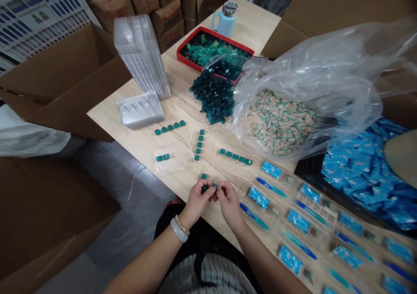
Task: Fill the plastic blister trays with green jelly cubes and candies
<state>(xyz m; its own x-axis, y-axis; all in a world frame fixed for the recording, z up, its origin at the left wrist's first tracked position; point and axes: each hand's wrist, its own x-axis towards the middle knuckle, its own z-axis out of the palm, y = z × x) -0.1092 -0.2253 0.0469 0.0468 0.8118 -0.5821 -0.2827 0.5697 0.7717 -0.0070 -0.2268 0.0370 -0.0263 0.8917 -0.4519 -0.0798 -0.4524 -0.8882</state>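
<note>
My left hand (198,196) is closed around small dark green glassy pieces (205,189) near the table's front edge. Right beside it, the fingers of my right hand (228,200) pinch another small dark green piece (214,185) between the two hands; the fingertips partly hide it. Just beyond lies a single green square piece (203,176). Short rows of green squares lie on clear plastic trays: a slanted row (170,127), an upright row (199,145), a right-hand row (235,156) and a pair (163,157). A heap of dark green pieces (213,95) sits farther back.
Clear trays stand in a stack (143,55) beside a lower stack (140,109). Behind are a red tray (182,59) and a blue mug (226,24). Rightward lie a plastic bag (332,64), beige-green pieces (282,122), blue packets (361,163) and blue pens (270,186). Cardboard boxes (48,224) flank the table.
</note>
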